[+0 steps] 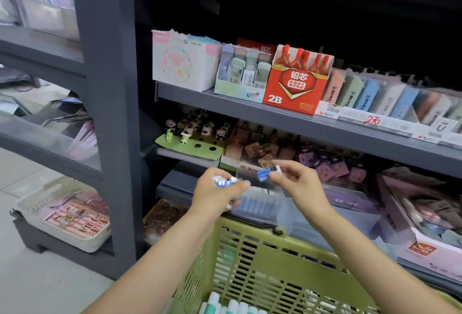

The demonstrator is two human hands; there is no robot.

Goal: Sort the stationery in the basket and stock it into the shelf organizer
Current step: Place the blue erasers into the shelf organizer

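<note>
Gripping a bunch of small blue-and-white erasers point(223, 181) in curled fingers, the left hand point(217, 193) hovers over the green basket point(252, 258), while the right hand point(297, 181) pinches a single blue-and-white eraser point(268, 173) between thumb and fingertips. Both hands sit just in front of a clear shelf organizer point(260, 205) already lined with similar blue items. White-and-teal stationery point(232, 306) lies in the basket's near end.

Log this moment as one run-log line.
left hand: holds several blue-white items | right hand: pinches one blue-white item | position: above clear organizer tray | green basket: below
</note>
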